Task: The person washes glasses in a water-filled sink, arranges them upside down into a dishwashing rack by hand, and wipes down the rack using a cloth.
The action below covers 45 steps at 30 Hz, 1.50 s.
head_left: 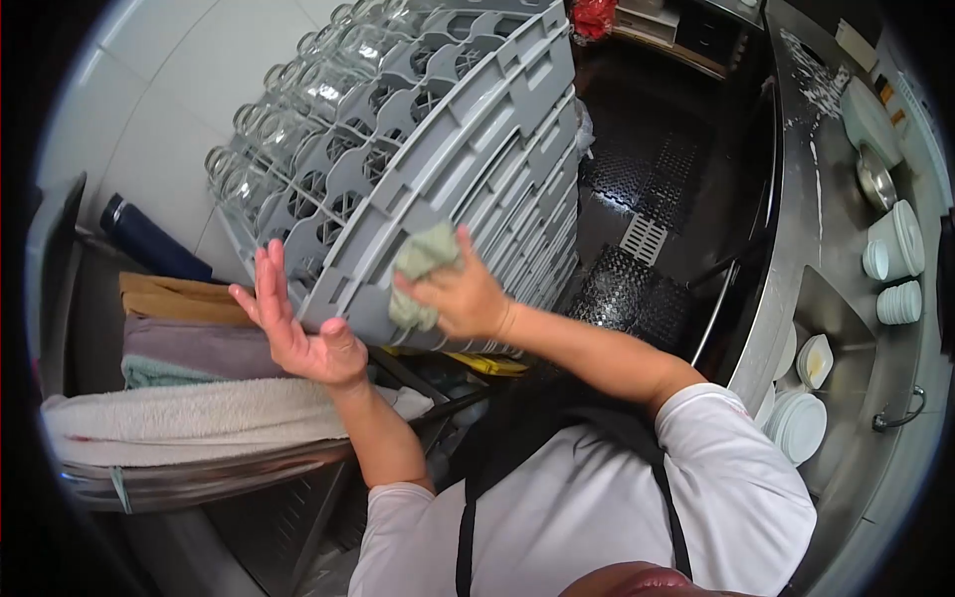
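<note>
My right hand (463, 298) grips a crumpled pale green cloth (430, 249) and presses it against the side of the upper grey glass rack (398, 219). Palm up and fingers spread, my left hand (308, 328) is at the rack's near lower corner and holds nothing; whether it touches the rack I cannot tell. Clear glass jars or glasses (323, 85) fill the rack's left compartments, while several compartments on the right hold none. Beneath it, more grey racks (537, 209) form a tall stack.
Folded towels (189, 348), a rolled white towel (219, 423) and a dark blue bottle (154, 239) lie at left. To the right runs a steel counter (796, 189) with a sink (846, 333) holding white plates (796, 426). Black mats (622, 289) cover wet-looking floor.
</note>
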Tool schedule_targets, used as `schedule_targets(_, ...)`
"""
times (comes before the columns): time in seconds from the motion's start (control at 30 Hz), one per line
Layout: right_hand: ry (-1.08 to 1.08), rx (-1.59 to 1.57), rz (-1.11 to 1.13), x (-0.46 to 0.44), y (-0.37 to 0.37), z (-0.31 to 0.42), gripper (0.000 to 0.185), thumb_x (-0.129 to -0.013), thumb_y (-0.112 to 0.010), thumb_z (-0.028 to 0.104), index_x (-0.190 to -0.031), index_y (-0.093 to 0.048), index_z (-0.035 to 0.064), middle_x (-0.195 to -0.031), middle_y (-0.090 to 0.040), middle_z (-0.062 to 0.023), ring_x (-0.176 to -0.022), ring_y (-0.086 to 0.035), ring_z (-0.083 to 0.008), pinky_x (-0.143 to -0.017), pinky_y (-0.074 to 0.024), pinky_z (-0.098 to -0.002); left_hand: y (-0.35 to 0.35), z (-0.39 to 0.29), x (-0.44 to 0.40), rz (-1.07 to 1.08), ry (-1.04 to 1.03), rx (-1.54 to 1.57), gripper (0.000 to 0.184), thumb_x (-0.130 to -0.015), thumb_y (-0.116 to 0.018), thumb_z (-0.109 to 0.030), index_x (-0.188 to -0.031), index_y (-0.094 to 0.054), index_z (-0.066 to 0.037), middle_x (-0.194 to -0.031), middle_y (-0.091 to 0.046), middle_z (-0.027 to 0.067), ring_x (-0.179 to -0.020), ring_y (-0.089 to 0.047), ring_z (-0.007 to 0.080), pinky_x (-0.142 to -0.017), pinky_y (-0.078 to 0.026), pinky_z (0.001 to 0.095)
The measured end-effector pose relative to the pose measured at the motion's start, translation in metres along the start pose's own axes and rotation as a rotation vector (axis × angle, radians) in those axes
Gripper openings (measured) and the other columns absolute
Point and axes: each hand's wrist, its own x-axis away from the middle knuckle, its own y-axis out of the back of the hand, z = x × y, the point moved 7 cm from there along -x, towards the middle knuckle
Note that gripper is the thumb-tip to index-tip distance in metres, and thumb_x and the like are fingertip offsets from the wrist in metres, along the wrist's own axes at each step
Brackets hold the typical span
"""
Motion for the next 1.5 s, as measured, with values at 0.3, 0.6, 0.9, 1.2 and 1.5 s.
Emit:
schedule_targets(0.3, -0.607, -0.39, -0.447, -0.029, 0.073, -0.152, 0.043, -0.102, -0.042, 0.016, -0.141, -0.046, -0.0009, -0.136, -0.053, -0.0162, -0.125, -0.051, -0.0299, -0.112, -0.0349, -0.0355, 0.049, -0.04, 0.1, -0.057, 0.058, 0.423, 0.061, -0.093, -0.061, -0.05, -0.125, -0.049, 0.0, -0.099, -0.069, 0.0192, -0.091, -0.066, 0.0315, -0.1, -0.043, 0.0566)
schedule_targets(0.6, -0.051, 0.002, -0.278, -0.03, 0.008, -0.005, 0.059, -0.086, -0.067, 0.009, -0.142, -0.05, 0.0007, -0.135, -0.054, -0.0265, -0.125, -0.053, -0.0404, -0.112, -0.0342, -0.0499, 0.001, 0.029, 0.488, 0.508, 1.382, 0.28, 0.015, -0.096, -0.065, -0.015, -0.104, -0.064, -0.002, -0.077, -0.067, 0.0013, -0.067, -0.06, 0.0094, -0.066, -0.048, 0.0258)
schedule_targets(0.9, -0.166, 0.216, -0.491, -0.082, 0.126, -0.122, 0.055, -0.081, -0.057, -0.007, -0.135, -0.058, 0.0045, -0.14, -0.052, -0.0289, -0.13, -0.054, -0.0361, -0.107, -0.0441, -0.0359, 0.152, -0.036, 0.73, 1.246, 1.729, -0.231, 0.035, -0.095, -0.066, -0.032, -0.113, -0.064, -0.002, -0.096, -0.068, 0.0154, -0.084, -0.067, 0.0289, -0.076, -0.054, 0.0411)
schedule_targets(1.2, 0.002, 0.168, -0.418, -0.091, 0.138, -0.124, 0.031, -0.079, -0.072, 0.008, -0.107, -0.059, 0.0033, -0.102, -0.063, -0.0144, -0.096, -0.059, -0.0347, -0.093, -0.0432, -0.0471, 0.055, -0.012, 0.688, 0.605, 1.443, 0.056, 0.034, -0.096, -0.066, -0.032, -0.116, -0.062, -0.005, -0.096, -0.066, 0.0078, -0.079, -0.063, 0.0208, -0.071, -0.053, 0.035)
schedule_targets(1.5, -0.035, 0.362, -0.285, -0.084, 0.146, -0.13, 0.037, -0.075, -0.068, 0.013, -0.112, -0.063, 0.0094, -0.111, -0.066, -0.007, -0.1, -0.055, -0.0302, -0.089, -0.0368, -0.0404, -0.01, 0.007, 0.638, 0.455, 1.935, 0.121, 0.045, -0.091, -0.074, -0.024, -0.125, -0.058, -0.001, -0.092, -0.067, 0.0072, -0.074, -0.06, 0.0128, -0.066, -0.05, 0.0285)
